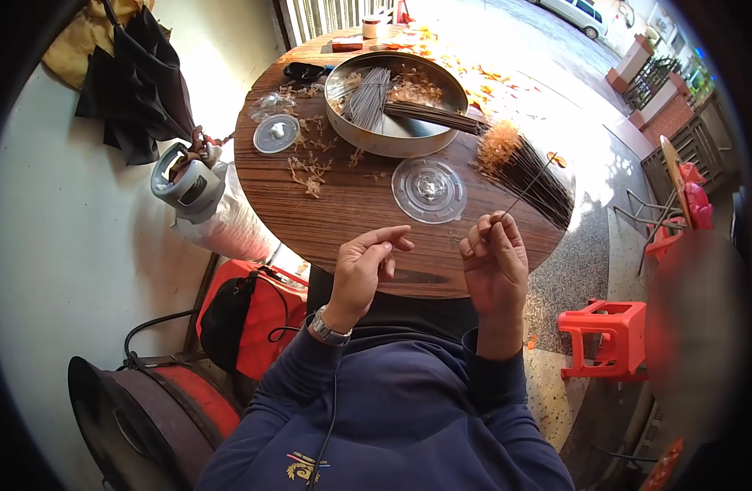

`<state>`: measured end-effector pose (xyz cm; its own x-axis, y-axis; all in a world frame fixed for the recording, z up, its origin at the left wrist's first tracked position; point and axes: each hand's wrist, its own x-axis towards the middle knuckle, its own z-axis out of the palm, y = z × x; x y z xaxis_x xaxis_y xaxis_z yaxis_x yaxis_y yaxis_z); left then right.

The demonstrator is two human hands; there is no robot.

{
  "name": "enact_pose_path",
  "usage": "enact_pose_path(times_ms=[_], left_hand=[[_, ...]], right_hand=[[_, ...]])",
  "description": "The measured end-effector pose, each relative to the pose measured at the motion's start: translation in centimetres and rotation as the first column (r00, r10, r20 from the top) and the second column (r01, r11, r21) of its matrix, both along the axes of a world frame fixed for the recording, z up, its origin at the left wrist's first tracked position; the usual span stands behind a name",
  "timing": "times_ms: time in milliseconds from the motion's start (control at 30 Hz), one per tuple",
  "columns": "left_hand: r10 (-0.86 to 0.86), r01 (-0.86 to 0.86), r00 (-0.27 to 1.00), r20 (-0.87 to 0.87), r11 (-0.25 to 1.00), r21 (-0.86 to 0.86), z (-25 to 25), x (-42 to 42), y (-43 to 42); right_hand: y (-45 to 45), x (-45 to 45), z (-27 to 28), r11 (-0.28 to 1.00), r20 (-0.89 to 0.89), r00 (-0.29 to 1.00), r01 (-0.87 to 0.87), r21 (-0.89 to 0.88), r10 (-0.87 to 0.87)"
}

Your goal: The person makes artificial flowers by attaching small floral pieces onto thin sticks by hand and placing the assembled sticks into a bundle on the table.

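My right hand pinches a thin dark wire stem between thumb and fingertips. The stem slants up to the right and carries a small orange petal-like piece at its far end. To the left, my left hand hovers over the table's near edge, its thumb against bent fingers. Whether anything tiny is between those fingers I cannot make out. Beyond the hands lies a clear plastic lid-like disc. A bundle of dark stems with pale orange tufts rests at the right, partly across the round tin's rim.
The round wooden table bears a round metal tin holding grey wires and orange bits. Pale dried-looking sprigs, a small clear lid and orange petals lie around it. A red stool stands right; a gas cylinder left.
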<state>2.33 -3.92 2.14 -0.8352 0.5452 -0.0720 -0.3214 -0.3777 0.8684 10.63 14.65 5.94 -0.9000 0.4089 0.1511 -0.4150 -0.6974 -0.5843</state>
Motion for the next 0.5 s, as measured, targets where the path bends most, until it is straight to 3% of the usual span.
enact_pose_path(times_ms=[133, 233, 500], left_hand=[[-0.029, 0.029, 0.999, -0.022, 0.999, 0.015, -0.5, 0.1, 0.4], [-0.001, -0.008, 0.993, -0.117, 0.997, -0.079, -0.3, 0.5, 0.4], [-0.031, 0.012, 0.991, -0.132, 0.99, -0.144, -0.2, 0.7, 0.4]], right_hand=[[-0.3, 0.3, -0.5, 0.991, -0.025, 0.999, -0.048, -0.125, 0.045], [-0.3, 0.4, -1.0, 0.985, -0.03, 0.998, -0.054, -0.161, 0.049], [-0.2, 0.3, -1.8, 0.977, 0.024, 0.998, -0.049, -0.208, 0.055]])
